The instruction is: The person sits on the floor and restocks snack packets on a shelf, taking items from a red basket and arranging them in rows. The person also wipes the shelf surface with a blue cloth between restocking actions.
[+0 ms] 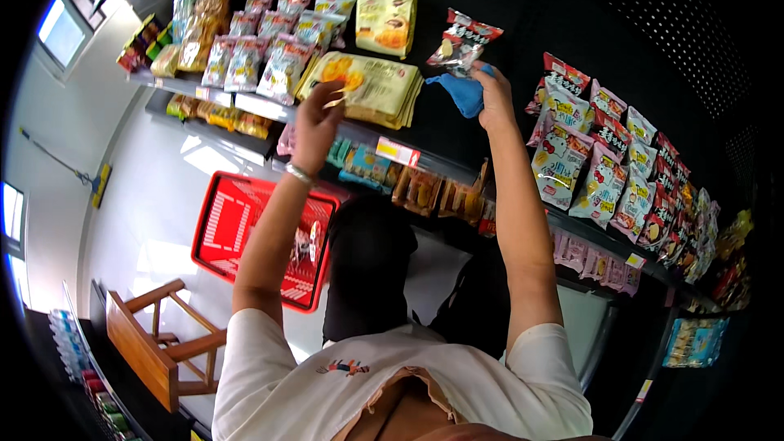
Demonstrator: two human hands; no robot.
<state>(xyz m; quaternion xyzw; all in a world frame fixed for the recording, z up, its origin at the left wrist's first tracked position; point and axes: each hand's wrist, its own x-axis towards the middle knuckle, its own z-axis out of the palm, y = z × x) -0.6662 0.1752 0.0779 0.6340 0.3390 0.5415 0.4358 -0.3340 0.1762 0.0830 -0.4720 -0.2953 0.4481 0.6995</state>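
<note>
Both arms are reaching up and away from the white shirt toward the shelf (269,106). The left hand (314,126) is resting its fingers on the front edge of a flat yellow snack pack (371,86), not really gripping it. Further up, the right hand (494,94) is bunching a blue cloth (464,91) in closed fingers, right below a red-and-white snack bag (461,39) that's touching it.

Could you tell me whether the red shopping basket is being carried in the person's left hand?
No, the red shopping basket sits on the floor below, while the left hand reaches up to the yellow snack packs on the shelf.
</note>
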